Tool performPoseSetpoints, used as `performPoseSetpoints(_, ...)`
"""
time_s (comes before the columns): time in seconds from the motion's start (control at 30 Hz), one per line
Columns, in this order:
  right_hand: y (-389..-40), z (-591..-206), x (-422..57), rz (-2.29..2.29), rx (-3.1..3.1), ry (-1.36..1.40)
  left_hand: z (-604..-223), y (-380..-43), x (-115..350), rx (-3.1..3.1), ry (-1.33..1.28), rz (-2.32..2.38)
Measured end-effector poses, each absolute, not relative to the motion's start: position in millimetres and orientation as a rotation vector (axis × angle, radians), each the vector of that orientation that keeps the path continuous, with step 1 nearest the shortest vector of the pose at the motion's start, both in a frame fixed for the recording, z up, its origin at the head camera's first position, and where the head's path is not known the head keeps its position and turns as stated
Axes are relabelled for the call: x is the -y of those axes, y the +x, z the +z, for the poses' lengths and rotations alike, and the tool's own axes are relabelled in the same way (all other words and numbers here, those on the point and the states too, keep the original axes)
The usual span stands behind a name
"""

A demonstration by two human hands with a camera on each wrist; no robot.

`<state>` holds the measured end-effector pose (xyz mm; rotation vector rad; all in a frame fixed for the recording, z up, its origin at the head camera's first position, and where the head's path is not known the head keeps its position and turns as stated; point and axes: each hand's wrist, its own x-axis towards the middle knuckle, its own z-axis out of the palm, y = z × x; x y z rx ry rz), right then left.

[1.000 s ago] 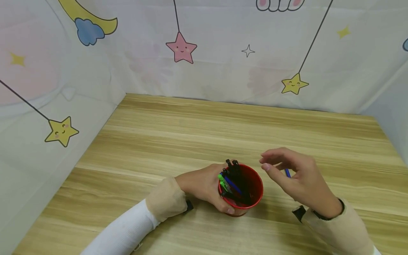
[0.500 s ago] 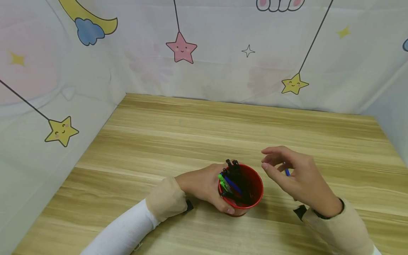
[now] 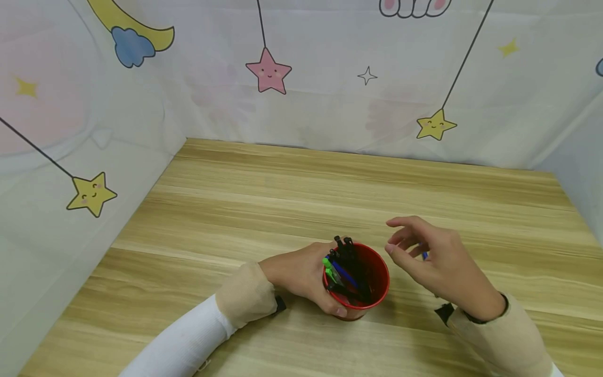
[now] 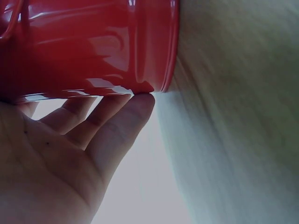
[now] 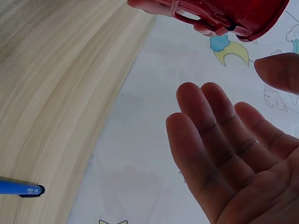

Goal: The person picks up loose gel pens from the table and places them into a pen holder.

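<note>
My left hand [image 3: 303, 272] grips a red metal pen cup [image 3: 377, 293] from its left side, thumb on the near face and the other fingers behind it. Several black pens [image 3: 347, 256], a green pen [image 3: 330, 269] and a blue one lean inside the cup toward its left rim. In the left wrist view the fingers [image 4: 119, 126] reach along the cup's lower wall. Right of the cup, my right hand [image 3: 438, 262] hovers with loosely bent fingers and holds nothing, as its wrist view shows. A separate blue pen [image 5: 21, 188] lies on the table beyond that hand, mostly hidden by it in the head view.
The wood-grain table [image 3: 282, 199] extends behind and to both sides of the cup. White cloth [image 3: 320, 115] with printed stars and a moon closes off the back, left and right sides. The cup has a side handle [image 5: 187, 19], seen in the right wrist view.
My right hand has shifted slightly, its fingers turning so that they cover more of the loose blue pen. The left hand and the cup stay where they were.
</note>
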<state>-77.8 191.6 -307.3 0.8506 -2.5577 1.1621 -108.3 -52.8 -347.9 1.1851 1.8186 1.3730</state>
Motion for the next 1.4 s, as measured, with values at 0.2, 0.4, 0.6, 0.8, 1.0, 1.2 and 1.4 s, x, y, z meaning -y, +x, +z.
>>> performPoseSetpoints(0.2,-85.4,-324.3,-201.1,1.124,2.604,0.829,-347.8,-108.5,52.7,-1.822,1.183,1.37)
performPoseSetpoints(0.4,-91.2,-336.3,-208.1,1.083,2.648,0.804,-347.8,-108.7,52.8,-1.813,1.176,1.372)
performPoseSetpoints(0.6,-93.4,-336.9,-209.7,0.991,2.69,0.769,-347.4,-109.2,52.4,-1.82,1.176,1.368)
performPoseSetpoints(0.8,-94.8,-338.6,-211.3,0.905,2.719,0.733,-347.2,-109.5,51.8,-1.821,1.168,1.371)
performPoseSetpoints(1.0,-95.5,-340.1,-213.5,0.866,2.754,0.686,-347.4,-109.2,51.3,-1.841,1.153,1.369)
performPoseSetpoints(1.2,-96.2,-340.9,-215.6,0.826,2.769,0.667,-347.6,-109.4,50.9,-1.832,1.149,1.376)
performPoseSetpoints(1.4,-98.1,-342.0,-217.1,0.787,2.781,0.655,-347.4,-109.7,50.5,-1.816,1.152,1.39)
